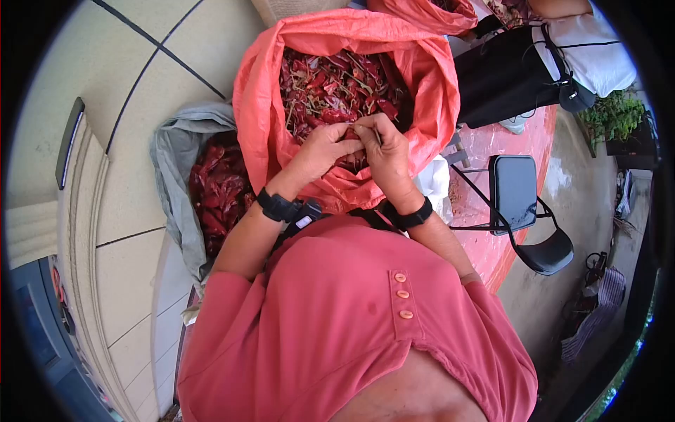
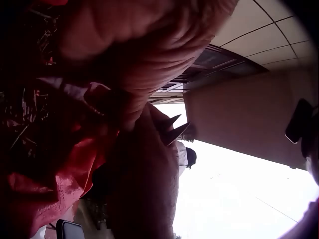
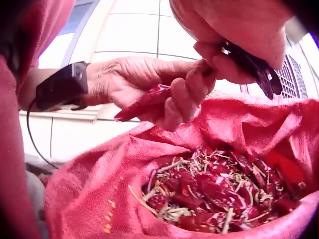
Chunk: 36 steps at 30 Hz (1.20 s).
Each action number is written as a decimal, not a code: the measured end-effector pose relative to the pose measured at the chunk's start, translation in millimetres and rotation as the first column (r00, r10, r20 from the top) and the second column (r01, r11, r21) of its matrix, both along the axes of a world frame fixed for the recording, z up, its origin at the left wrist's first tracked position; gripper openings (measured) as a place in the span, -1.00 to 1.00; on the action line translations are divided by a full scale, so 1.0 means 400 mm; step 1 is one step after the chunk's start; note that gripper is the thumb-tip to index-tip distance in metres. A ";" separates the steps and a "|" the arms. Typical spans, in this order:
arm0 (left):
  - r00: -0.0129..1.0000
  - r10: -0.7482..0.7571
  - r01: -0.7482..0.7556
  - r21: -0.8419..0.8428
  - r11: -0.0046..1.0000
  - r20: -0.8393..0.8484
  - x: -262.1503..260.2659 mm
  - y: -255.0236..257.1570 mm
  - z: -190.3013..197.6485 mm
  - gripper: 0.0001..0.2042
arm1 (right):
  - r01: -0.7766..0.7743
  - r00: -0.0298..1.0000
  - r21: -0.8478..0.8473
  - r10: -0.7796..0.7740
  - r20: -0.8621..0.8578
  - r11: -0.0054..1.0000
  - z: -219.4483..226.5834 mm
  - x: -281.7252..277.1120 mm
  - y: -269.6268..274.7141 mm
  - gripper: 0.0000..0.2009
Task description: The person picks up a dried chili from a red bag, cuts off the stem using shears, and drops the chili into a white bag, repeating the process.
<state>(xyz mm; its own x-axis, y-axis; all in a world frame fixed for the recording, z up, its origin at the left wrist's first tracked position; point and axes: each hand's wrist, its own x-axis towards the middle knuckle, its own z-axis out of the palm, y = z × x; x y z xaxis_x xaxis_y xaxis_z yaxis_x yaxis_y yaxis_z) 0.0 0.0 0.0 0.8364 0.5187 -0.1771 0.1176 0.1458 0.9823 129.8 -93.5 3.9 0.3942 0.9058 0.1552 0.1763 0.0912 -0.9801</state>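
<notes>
My left hand (image 1: 327, 149) and right hand (image 1: 385, 151) meet over a large red woven sack (image 1: 256, 84). In the right wrist view, the left hand's curled fingers hold a dried red chili pepper (image 3: 145, 103), one end pointing toward the wrist. The right hand's fingertips meet the left's at the chili's other end. Dark scissors (image 3: 256, 72) are held in the right hand; in the left wrist view their two pointed blades (image 2: 175, 132) stick out spread apart. Inside the sack lie dried chilies and pale stems (image 3: 214, 191).
A grey-green sack (image 1: 172, 151) of whole red chilies stands at the left. Another person in dark trousers (image 1: 503, 74) is beyond the sack, near a second red sack (image 1: 439, 20). A black folding chair (image 1: 513, 190) stands at the right.
</notes>
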 end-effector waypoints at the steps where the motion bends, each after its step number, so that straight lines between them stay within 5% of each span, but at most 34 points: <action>1: 0.999 0.035 -0.035 0.009 0.999 0.000 0.002 -0.013 0.008 -0.78 | 0.010 0.988 -0.029 -0.015 -0.152 1.000 0.021 -0.008 -0.002 -0.98; 5: 0.997 0.047 -0.038 0.162 0.986 -0.055 -0.001 -0.018 0.005 -0.79 | -0.010 0.859 -0.079 -0.032 -0.512 0.997 0.077 -0.011 -0.010 -0.95; 11: 1.000 0.021 -0.023 0.172 0.985 0.015 -0.008 -0.015 0.015 -0.83 | -0.095 0.771 -0.050 0.042 -0.635 0.994 0.032 0.021 -0.013 -0.93; 17: 0.996 -0.003 -0.019 0.245 0.969 0.087 -0.018 -0.014 0.011 -0.82 | -0.255 0.502 -0.056 0.083 -0.861 0.965 0.031 0.044 -0.011 -0.91; 20: 0.995 0.031 -0.045 0.151 0.988 0.096 -0.016 -0.021 0.012 -0.81 | -0.211 0.647 -0.065 0.089 -0.757 0.975 0.055 0.036 -0.016 -0.93; 23: 0.985 0.089 -0.034 0.339 0.940 -0.147 -0.016 -0.016 0.029 -0.81 | -0.049 0.965 -0.112 0.018 -0.262 0.992 0.061 0.012 -0.015 -0.97; 24: 0.987 0.095 -0.036 0.404 0.914 -0.126 -0.017 -0.020 0.029 -0.82 | -0.011 0.999 0.026 0.010 0.043 1.000 0.047 0.002 -0.017 -0.95; 30: 0.967 0.170 0.044 0.784 0.619 -0.189 -0.015 -0.045 0.057 -0.82 | 0.026 0.906 0.105 -0.068 0.419 0.994 0.048 -0.009 -0.045 -0.89; 33: 0.908 0.208 0.188 0.798 0.573 -0.363 -0.016 -0.071 0.119 -0.86 | 0.006 0.882 0.120 -0.061 0.468 0.993 0.046 -0.008 -0.066 -0.87; 36: 0.875 0.186 0.301 0.803 0.515 -0.447 -0.030 -0.079 0.136 -0.86 | 0.060 0.997 0.019 -0.059 -0.058 0.998 0.047 -0.029 -0.097 -0.90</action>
<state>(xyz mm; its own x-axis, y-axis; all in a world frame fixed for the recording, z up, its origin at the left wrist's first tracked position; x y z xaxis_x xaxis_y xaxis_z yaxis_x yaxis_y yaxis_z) -12.0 -31.4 54.6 0.8207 0.5707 -0.0271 0.5192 -0.7253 0.4521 118.2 -132.3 22.7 0.4559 0.8775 0.1491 0.1255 0.1024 -0.9868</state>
